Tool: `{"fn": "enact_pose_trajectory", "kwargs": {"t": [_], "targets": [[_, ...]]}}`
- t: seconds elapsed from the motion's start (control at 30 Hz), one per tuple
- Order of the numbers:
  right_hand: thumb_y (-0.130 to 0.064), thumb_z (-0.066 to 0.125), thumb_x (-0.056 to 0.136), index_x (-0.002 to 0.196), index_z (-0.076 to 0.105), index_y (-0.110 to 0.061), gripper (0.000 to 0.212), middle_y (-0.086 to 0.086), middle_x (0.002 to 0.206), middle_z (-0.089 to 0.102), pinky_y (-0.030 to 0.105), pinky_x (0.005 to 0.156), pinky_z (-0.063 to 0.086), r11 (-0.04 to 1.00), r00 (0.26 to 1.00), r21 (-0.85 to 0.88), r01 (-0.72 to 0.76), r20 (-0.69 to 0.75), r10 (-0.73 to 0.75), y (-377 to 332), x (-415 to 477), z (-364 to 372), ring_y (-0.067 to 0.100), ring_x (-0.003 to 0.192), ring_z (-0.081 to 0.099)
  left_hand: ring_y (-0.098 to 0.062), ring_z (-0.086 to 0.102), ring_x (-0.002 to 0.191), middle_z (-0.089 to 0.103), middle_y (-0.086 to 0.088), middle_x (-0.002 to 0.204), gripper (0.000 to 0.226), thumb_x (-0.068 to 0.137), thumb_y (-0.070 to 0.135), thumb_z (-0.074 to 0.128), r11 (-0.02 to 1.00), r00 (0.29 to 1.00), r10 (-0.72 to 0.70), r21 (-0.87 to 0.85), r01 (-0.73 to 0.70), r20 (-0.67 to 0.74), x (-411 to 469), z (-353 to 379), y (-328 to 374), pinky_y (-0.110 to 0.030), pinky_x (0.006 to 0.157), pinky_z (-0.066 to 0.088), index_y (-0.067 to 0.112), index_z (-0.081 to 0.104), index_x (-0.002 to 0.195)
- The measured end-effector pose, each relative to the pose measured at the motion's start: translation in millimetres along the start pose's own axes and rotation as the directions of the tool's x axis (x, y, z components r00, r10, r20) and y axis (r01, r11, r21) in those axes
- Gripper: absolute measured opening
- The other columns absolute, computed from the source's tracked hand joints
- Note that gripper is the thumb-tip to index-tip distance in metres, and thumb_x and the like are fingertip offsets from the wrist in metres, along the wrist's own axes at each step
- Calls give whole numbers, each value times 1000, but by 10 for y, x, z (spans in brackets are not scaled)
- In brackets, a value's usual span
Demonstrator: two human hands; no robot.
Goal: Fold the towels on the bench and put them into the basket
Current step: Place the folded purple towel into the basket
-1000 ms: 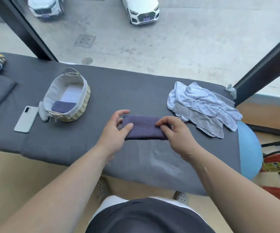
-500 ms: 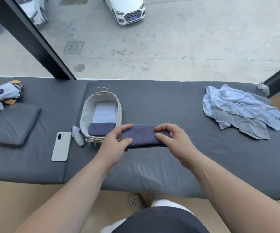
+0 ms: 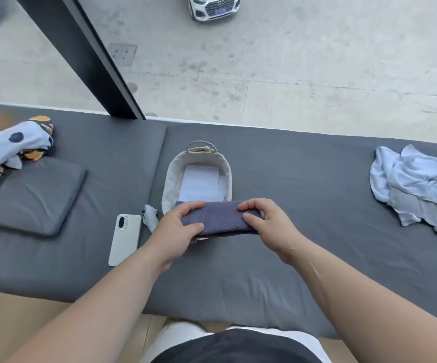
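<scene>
Currently, the folded purple towel (image 3: 220, 218) is being held flat and crosswise at the near end of the basket (image 3: 169, 179), covering the near rim; whether it is touching that rim cannot be told. The left hand (image 3: 178, 231) is gripping the towel's left end, with the thumb lying on top and the fingers curling over the far edge. The right hand (image 3: 269, 226) is pinching the right end in the same way, with the fingers hooking over the far edge. The two hands are sitting apart, with the towel's middle showing between them.

The basket is standing upright on the table (image 3: 290, 271), its handle pointing toward the window, and a white layer (image 3: 201, 183) is lying flat on its floor. Well apart to the right, a loose pile (image 3: 419, 187) of light-blue and grey towels is lying unfolded near the table's right end. Just beside the basket on the left, a small white item (image 3: 151, 217) is lying next to a phone (image 3: 125, 239), which is showing its camera side. Farther left, a grey cushion (image 3: 36, 196) is resting on the table, with a patterned cloth (image 3: 10, 145) lying at its far-left corner. Beyond the table, a dark post (image 3: 89, 61) is crossing the window, and a white car (image 3: 213, 6) is showing on the pavement below.
</scene>
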State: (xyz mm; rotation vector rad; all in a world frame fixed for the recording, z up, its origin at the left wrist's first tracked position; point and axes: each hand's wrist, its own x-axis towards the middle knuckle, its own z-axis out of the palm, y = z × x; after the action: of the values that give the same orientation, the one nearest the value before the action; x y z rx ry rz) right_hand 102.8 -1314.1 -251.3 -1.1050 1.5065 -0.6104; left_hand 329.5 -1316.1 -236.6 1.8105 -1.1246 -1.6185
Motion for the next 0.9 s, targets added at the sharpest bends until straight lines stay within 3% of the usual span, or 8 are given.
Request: {"fn": "enact_pose_trajectory", "kwargs": {"t": [0.07,0.2,0.33,0.5,0.6,0.7,0.83,0.9], "targets": [[-12,54,98,100,70,-33,26,-11,125,50,9,83,39,999,998,-27,-47,-37,46,-19,193,235,-8,110,50,-20,64,83,65,5,118,51,88,1,58,1000,999,-26,13,26,47,251,-237,-51,-43,84,57,44,67,115],[-6,55,96,94,69,-32,30,-6,125,49,8,88,39,988,988,-105,-114,-119,102,-8,554,662,-7,108,49,-18,54,61,63,6,117,55,85,-4,55,992,991,-65,119,50,119,797,-617,-164,-20,45,41,42,67,114],[-1,59,93,93,71,-23,25,-1,122,48,-7,82,27,952,982,-270,-144,-158,104,56,1099,901,6,104,49,-11,52,68,58,8,126,54,84,0,59,954,985,-29,300,-23,169,1389,-735,-325,-19,62,42,44,63,116],[-1,51,96,95,69,-17,24,-1,121,43,-8,73,28,939,962,-286,-189,-246,118,244,1705,1173,12,98,47,-13,49,98,45,4,134,56,87,-1,49,887,997,36,458,-63,69,1926,-570,-523,-17,73,38,37,56,128],[-3,48,97,93,65,-23,27,-4,120,40,4,85,35,927,957,-319,-197,-267,112,349,1932,1372,13,100,46,-17,47,107,39,-1,141,61,86,-3,46,878,998,44,479,-17,-46,2034,-391,-623,-26,90,39,28,51,138],[-3,48,95,96,64,-26,28,-6,125,40,19,92,35,907,964,-372,-198,-242,111,508,2054,1436,13,105,45,-28,48,120,34,-4,144,64,86,-3,44,809,998,58,587,-39,-14,2119,-305,-746,-36,99,43,26,45,143],[-3,48,93,93,61,-29,29,-11,121,43,26,94,40,895,969,-399,-198,-219,117,678,2152,1410,16,107,48,-36,50,103,36,-14,132,45,88,-2,43,647,992,109,753,-123,68,2254,-276,-782,-47,86,50,20,47,128],[-3,47,91,90,58,-31,30,-14,113,41,29,96,40,892,975,-418,-169,-206,88,704,2167,1432,20,109,46,-37,48,102,30,-19,140,33,90,0,43,530,993,78,840,-116,88,2263,-250,-761,-46,84,48,16,44,119]]}}
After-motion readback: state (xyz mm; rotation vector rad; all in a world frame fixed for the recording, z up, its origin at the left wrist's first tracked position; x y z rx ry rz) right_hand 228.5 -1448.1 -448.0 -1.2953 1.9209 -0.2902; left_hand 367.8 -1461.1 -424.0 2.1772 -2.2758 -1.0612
